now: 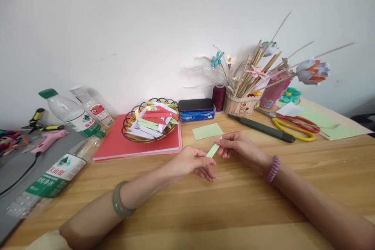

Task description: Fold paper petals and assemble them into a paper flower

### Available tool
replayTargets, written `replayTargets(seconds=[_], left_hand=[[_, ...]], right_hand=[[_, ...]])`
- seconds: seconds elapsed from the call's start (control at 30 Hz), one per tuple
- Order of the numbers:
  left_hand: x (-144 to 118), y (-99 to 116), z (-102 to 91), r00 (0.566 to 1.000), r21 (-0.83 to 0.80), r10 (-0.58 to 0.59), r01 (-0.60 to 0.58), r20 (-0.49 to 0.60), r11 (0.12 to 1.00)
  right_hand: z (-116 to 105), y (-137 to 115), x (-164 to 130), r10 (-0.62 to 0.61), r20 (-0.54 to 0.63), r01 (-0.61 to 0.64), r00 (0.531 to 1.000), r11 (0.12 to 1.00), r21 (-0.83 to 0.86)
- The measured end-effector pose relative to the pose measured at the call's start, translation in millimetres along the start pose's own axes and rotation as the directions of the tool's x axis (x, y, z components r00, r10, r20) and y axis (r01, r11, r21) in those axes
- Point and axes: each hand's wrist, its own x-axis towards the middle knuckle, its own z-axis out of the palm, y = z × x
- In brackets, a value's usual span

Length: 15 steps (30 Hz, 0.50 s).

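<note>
Forearms (150, 185) converging, left grip (197, 162) and right grip (233, 143) angled inward, pinching green strip (213, 150)

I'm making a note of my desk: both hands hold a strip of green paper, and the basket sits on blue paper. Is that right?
Not quite: the head view shows the basket on red paper, not blue. The rest stands: the left hand and right hand hold a strip of green paper.

A narrow, pale green paper strip (213, 150) is held aslant, fingers (205, 160) pinching both ends.
</note>
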Motion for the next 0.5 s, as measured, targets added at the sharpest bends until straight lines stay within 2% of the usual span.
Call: replayTargets(seconds=[0.1,0.17,0.23,0.3,0.4,0.5], left_hand=[[-1,-6,1.9,1.0,0.021,0.003,-0.003,-0.013,1.0],[-2,-10,4.1,1.0,0.03,-0.003,0.003,-0.004,1.0],[-1,-13,6.1,0.999,0.013,0.025,-0.025,-0.024,1.0],[1,-14,7.5,0.996,-0.011,0.068,-0.069,-0.065,0.998],[6,-13,8.3,0.987,-0.023,0.115,-0.118,-0.108,0.993],[10,-14,9.0,0.984,0.011,0.137,-0.137,-0.118,0.991]], right_hand=[[-16,3,4,-0.038,-0.082,0.038,0.996,0.999,0.002],[-28,3,5,-0.089,-0.184,0.093,0.979,0.996,0.014],[-32,2,3,-0.111,-0.21,0.118,0.971,0.993,0.019],[-24,0,0,-0.097,-0.138,0.101,0.986,0.995,0.019],[3,-2,-4,-0.089,0.034,0.09,0.995,0.995,-0.032],[21,2,-3,-0.12,0.079,0.126,0.99,0.989,-0.08]])
